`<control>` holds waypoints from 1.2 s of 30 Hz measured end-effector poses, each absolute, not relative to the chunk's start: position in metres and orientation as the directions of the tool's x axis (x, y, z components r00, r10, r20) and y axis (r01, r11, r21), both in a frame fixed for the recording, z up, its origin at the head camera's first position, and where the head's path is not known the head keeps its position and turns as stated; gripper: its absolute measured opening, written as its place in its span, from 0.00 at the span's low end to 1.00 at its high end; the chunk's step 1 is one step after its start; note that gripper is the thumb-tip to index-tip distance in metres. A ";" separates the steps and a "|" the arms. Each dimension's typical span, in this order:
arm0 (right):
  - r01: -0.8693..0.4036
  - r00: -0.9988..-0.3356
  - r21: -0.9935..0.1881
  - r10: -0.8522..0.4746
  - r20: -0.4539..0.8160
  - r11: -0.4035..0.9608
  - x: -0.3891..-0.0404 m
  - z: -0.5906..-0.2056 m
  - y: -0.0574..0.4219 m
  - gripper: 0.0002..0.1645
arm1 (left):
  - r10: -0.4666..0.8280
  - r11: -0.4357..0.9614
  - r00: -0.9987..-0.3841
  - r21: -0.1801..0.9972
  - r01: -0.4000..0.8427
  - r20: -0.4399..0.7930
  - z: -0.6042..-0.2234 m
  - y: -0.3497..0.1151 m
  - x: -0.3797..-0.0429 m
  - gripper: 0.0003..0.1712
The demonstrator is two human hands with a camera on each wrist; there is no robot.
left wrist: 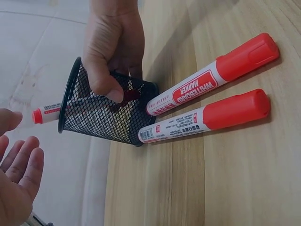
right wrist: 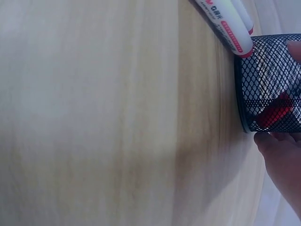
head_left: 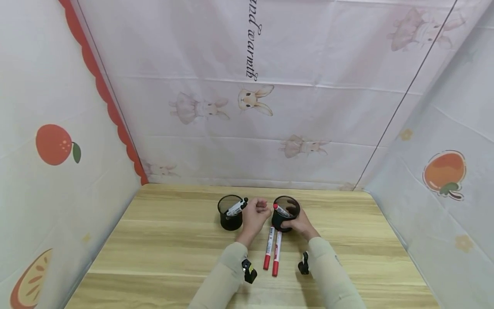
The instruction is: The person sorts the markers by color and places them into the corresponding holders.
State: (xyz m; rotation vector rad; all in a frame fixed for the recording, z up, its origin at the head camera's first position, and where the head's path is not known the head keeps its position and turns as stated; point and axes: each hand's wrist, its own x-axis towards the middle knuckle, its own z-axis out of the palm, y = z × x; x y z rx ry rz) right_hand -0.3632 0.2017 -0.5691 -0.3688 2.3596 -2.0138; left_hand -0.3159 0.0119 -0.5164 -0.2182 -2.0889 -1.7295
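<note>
My right hand [head_left: 302, 223] grips a black mesh pen holder [left wrist: 89, 123], with the thumb across its near side. A white marker [left wrist: 50, 114] with a red end leans inside it, sticking out over the rim. Left of this holder, my left hand [head_left: 254, 216] hangs with loosely bent fingers and nothing between them. Two red-capped whiteboard markers [head_left: 269, 249] lie side by side on the table, their tail ends at the holder's base. Beside my left hand stands a second mesh pen holder [head_left: 230, 223] containing black-and-white markers [head_left: 235, 208], partly hidden by that hand.
The wooden table [head_left: 162, 240] meets printed cloth walls [head_left: 216, 163] at the back and both sides. Both pen holders are toward the table's back edge. A black wrist camera [head_left: 248, 271] is strapped at the left sleeve, another camera [head_left: 303, 263] at the right.
</note>
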 end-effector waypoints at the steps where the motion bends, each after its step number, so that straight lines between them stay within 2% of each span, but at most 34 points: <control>1: -0.158 -0.972 -0.978 -0.193 0.130 0.138 -0.361 -0.565 0.201 0.57 | -0.142 0.217 -0.900 0.900 0.378 0.412 -0.517 0.012 -0.316 0.13; 9: -0.190 -0.967 -0.966 -0.206 0.152 0.175 -0.353 -0.555 0.196 0.55 | -0.085 0.268 -0.907 0.887 0.377 0.411 -0.519 0.008 -0.309 0.14; 14: -0.163 -0.970 -0.976 -0.205 0.132 0.144 -0.349 -0.553 0.193 0.55 | 0.033 0.430 -0.941 0.845 0.318 0.337 -0.523 0.003 -0.293 0.19; 18: -0.147 -0.972 -0.985 -0.197 0.127 0.090 -0.353 -0.561 0.193 0.55 | 0.089 0.515 -0.936 0.788 0.336 0.341 -0.529 0.002 -0.285 0.19; 25: -0.156 -0.975 -0.978 -0.179 0.130 0.135 -0.365 -0.576 0.197 0.57 | 0.087 0.586 -0.935 0.741 0.326 0.343 -0.538 0.002 -0.283 0.19; 36: -0.156 -0.971 -0.980 -0.200 0.129 0.126 -0.350 -0.553 0.197 0.55 | 0.072 0.614 -0.952 0.739 0.278 0.298 -0.555 -0.003 -0.282 0.20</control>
